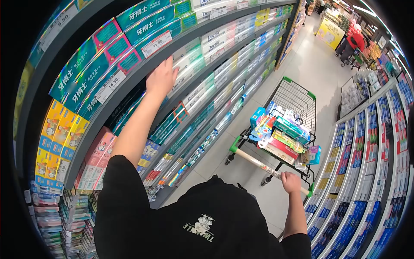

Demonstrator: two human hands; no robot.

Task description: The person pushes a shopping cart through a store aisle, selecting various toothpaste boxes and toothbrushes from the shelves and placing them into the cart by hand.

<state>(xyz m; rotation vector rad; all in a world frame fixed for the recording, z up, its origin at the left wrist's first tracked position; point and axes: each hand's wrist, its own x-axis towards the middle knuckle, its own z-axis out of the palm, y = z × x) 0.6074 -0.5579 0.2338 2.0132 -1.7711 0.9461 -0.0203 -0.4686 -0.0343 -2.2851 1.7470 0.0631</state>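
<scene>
My left hand (162, 78) reaches into the shelf on the left, fingers stretched out and somewhat apart. Its fingertips are at the end of a row of white and green toothpaste boxes (188, 64); whether they touch a box I cannot tell. Above it are teal toothpaste boxes (144, 30) and a price tag (156, 44). My right hand (291, 182) is closed around the handle (254, 161) of a shopping cart (293, 97). Inside the cart lie several packaged goods, among them a teal box (292, 130) and a red box (279, 150).
Yellow boxes (64, 123) and pink boxes (97, 157) stand on the lower left shelf. Another shelf with blue and white boxes (360, 151) runs along the right. The tiled aisle floor (302, 56) leads ahead to a person in red (354, 42) and a yellow display (330, 33).
</scene>
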